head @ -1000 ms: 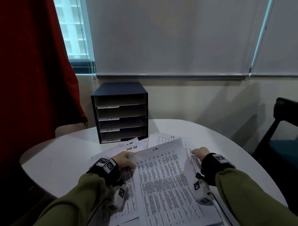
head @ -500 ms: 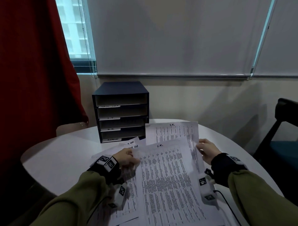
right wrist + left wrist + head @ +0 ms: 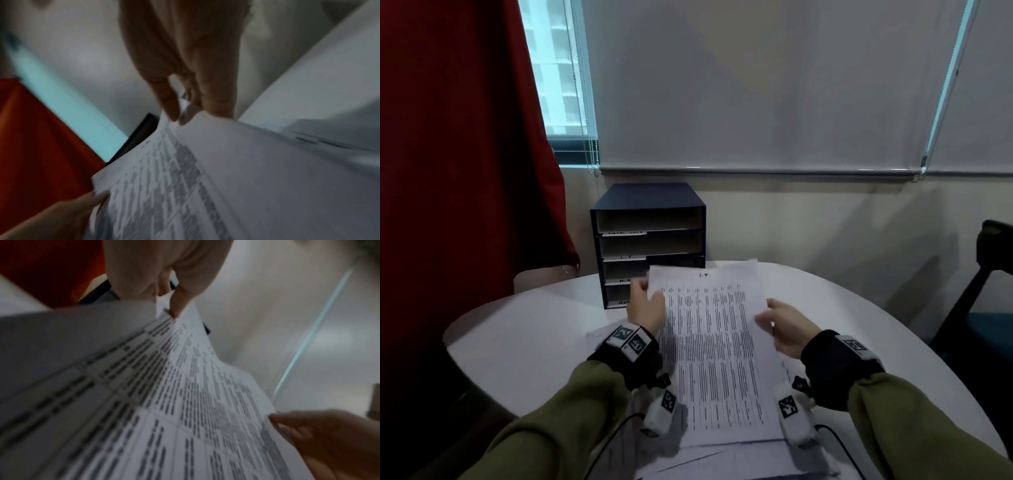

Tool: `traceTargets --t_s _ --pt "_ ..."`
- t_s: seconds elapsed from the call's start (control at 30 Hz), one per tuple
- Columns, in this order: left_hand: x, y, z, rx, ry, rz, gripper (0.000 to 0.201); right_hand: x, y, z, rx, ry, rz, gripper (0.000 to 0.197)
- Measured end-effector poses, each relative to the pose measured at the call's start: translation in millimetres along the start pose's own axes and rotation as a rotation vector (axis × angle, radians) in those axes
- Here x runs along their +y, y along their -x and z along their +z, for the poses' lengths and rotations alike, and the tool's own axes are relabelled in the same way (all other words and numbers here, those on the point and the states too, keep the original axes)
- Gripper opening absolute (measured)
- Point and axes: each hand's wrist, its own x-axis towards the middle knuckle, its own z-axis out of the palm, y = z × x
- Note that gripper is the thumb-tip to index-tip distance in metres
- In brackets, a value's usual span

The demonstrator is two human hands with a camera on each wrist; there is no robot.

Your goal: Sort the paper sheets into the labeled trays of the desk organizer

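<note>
Fingers of the left hand (image 3: 645,306) and right hand (image 3: 786,327) pinch opposite edges of the printed sheet (image 3: 714,346), raised before the organizer (image 3: 649,219).

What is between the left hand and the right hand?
The printed sheet spans between them: left hand pinches its left edge, right hand its right edge. The head view shows it best.

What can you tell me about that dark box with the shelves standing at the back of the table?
The desk organizer is a dark navy box, apparently board or plastic, standing upright on the white table near the wall. It has four stacked open trays with pale interiors, each with a small white label strip on its front edge; the writing is too blurred to read surely. The visible trays look empty. The held sheet hides its lower right corner.
</note>
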Motion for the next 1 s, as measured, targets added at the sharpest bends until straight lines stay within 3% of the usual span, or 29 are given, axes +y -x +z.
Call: traceTargets --t_s 0.17,0.27,0.33,0.4,0.53,0.67,0.77,0.93,1.0 --pt "84.5 23.0 -19.9 0.115 0.122 0.372 0.067 -64.3 19.6 36.2 0.035 -0.019 -0.402 0.03" --pt "114.3 31.7 -25.3 0.184 0.17 0.539 0.068 -86.4 20.6 54.1 0.067 -0.074 -0.539 0.021" --pt "112.7 36.1 -23.0 0.193 0.166 0.567 0.066 -82.8 22.6 65.6 0.106 -0.017 -0.554 0.016" --pt "94.0 37.0 -18.1 0.176 0.154 0.508 0.063 -66.5 25.5 73.3 0.133 0.012 -0.53 0.021" --pt "36.5 25.1 -9.5 0.093 0.129 0.261 0.056 -18.5 25.0 75.0 0.206 0.166 -0.388 0.024" --pt "-5.9 16.7 -13.7 -0.147 0.03 -0.005 0.05 12.6 16.1 74.7 0.229 0.307 -0.265 0.019" --pt "-18.1 10.0 -16.4 -0.214 -0.056 -0.059 0.034 14.2 7.1 77.4 0.299 0.472 -0.232 0.016" --pt "-20.9 -9.0 -32.3 -0.208 -0.133 -0.146 0.027 16.6 -37.4 72.7 0.316 0.404 -0.032 0.046" --pt "-30.8 -15.1 -40.6 -0.234 -0.126 -0.203 0.038 19.9 -46.3 74.5 0.272 0.382 0.04 0.028"
